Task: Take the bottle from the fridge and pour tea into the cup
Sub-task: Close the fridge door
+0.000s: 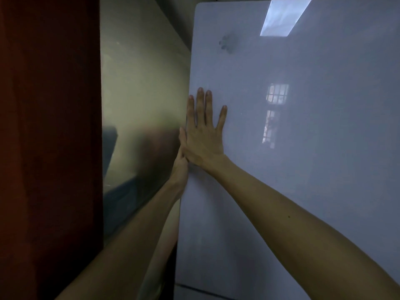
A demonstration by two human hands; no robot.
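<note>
1 fridge door (303, 169), pale and glossy, fills the right side of the view. 2 hands on it. Right hand (203, 139): flat on the door near its left edge, fingers straight and spread wide. Left hand (181, 163): at that edge, touching the right hand, fingers hidden, can't tell its grip. 1 dark smudge (227, 43) up high. Left of the door: 1 shiny metal panel (142, 94), then 1 red surface (49, 126).

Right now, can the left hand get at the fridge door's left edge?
Likely yes: the left hand sits at the fridge door's left edge, nothing between; the right hand lies flat beside it.
</note>
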